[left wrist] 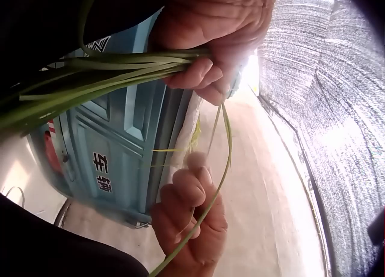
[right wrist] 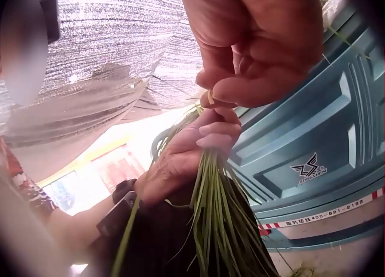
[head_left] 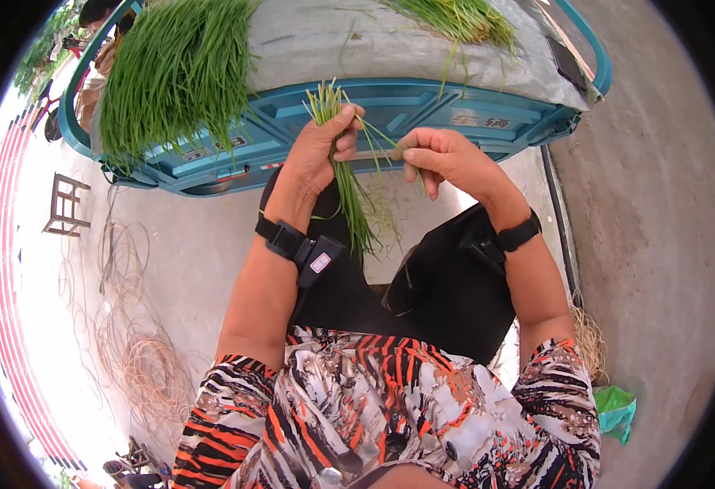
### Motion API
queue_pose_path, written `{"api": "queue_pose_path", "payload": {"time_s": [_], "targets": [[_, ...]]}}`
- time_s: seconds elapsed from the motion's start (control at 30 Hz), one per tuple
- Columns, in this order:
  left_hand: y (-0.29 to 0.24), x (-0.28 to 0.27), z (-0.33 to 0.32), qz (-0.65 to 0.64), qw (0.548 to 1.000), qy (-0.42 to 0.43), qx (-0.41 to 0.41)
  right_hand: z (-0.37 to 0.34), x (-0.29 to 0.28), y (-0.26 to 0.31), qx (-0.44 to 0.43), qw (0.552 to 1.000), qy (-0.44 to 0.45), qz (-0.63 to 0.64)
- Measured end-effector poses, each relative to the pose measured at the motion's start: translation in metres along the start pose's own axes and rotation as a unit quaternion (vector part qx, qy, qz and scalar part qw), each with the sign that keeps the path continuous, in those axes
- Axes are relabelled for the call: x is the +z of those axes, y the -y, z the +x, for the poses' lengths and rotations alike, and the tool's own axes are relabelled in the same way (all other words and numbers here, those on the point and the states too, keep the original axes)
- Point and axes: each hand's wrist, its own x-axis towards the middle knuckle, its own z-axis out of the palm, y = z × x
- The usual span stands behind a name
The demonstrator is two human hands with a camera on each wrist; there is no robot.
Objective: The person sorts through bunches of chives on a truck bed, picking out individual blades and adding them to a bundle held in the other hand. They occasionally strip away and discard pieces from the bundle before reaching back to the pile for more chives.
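Observation:
My left hand point(head_left: 325, 151) grips a bunch of chives point(head_left: 353, 208) near its pale ends, which stick up above the fingers. The green leaves hang down over the dark trousers point(head_left: 447, 285). To the right of it, my right hand point(head_left: 449, 159) pinches a single chive stalk point(head_left: 379, 135) between thumb and fingertips. That stalk runs across from the bunch. In the right wrist view, a pale end point(right wrist: 210, 98) shows at the right fingertips, close above the left hand point(right wrist: 180, 153). One long leaf point(left wrist: 225, 163) curves past the right hand point(left wrist: 192, 214) in the left wrist view.
A blue cargo bed point(head_left: 292, 122) stands in front, covered by a grey sheet point(head_left: 317, 41). A large chive pile point(head_left: 178, 73) lies on its left, a smaller pile point(head_left: 463, 20) and a phone point(head_left: 567, 61) on its right. Tangled twine point(head_left: 145, 359) and a stool point(head_left: 66, 204) are at left.

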Motion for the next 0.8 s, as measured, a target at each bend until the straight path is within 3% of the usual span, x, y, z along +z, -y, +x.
{"api": "queue_pose_path", "payload": {"time_s": [0.3, 0.4, 0.43, 0.47, 0.5, 0.53, 0.57, 0.6, 0.7, 0.8], "targets": [[0.003, -0.008, 0.004, -0.043, 0.999, -0.017, 0.021, 0.008, -0.008, -0.014, -0.023, 0.998, -0.011, -0.053], [0.002, -0.011, 0.004, -0.066, 0.997, -0.020, 0.027, 0.003, -0.006, -0.011, 0.021, 0.996, 0.017, -0.081], [0.002, -0.010, 0.004, -0.063, 0.997, -0.021, 0.027, 0.007, -0.007, -0.020, -0.097, 0.973, -0.034, -0.207], [0.003, -0.010, 0.004, -0.059, 0.998, -0.023, 0.026, 0.014, -0.011, -0.038, -0.213, 0.917, -0.084, -0.326], [0.002, -0.011, 0.003, -0.058, 0.998, -0.025, 0.029, 0.017, -0.012, -0.048, -0.321, 0.832, -0.131, -0.433], [0.002, -0.011, 0.005, -0.056, 0.998, -0.026, 0.031, 0.014, -0.006, -0.035, -0.226, 0.914, -0.126, -0.311], [0.003, -0.012, 0.005, -0.054, 0.998, -0.027, 0.031, 0.010, -0.002, -0.016, -0.123, 0.969, -0.118, -0.178], [0.004, -0.011, 0.006, -0.051, 0.998, -0.030, 0.029, 0.006, 0.004, -0.001, -0.014, 0.993, -0.107, -0.039], [0.007, -0.007, 0.007, -0.041, 0.998, -0.033, 0.027, 0.008, 0.010, 0.007, 0.018, 0.997, -0.029, 0.073], [0.008, -0.007, 0.009, -0.033, 0.998, -0.033, 0.035, 0.015, 0.026, 0.004, 0.015, 0.999, 0.007, 0.038]]}}
